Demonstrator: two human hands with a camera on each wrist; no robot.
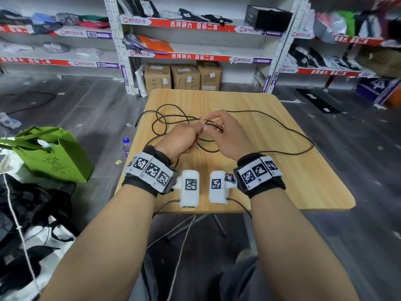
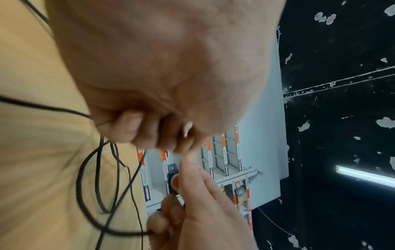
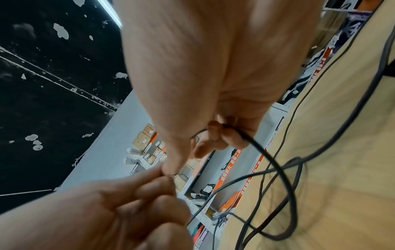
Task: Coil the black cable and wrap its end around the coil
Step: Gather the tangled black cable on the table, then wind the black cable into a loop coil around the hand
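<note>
A long black cable (image 1: 208,151) lies in loose, tangled loops on the wooden table (image 1: 282,181), with one wide loop reaching the right side. Above the table's middle my left hand (image 1: 196,129) and right hand (image 1: 208,124) meet, and each pinches a strand of the cable. In the left wrist view my left fingers (image 2: 138,132) are curled round strands, and loops of the cable (image 2: 78,186) hang below them. In the right wrist view my right fingers (image 3: 224,133) are curled on the cable (image 3: 274,162), which arcs down to the table. One free cable end (image 1: 136,124) lies at the table's far left.
A green bag (image 1: 54,155) and dark bags sit on the floor to the left, with a water bottle (image 1: 126,146) by the table's left edge. Shelving with parcels and cardboard boxes (image 1: 184,77) stands behind the table. Thin grey wires hang below the near table edge.
</note>
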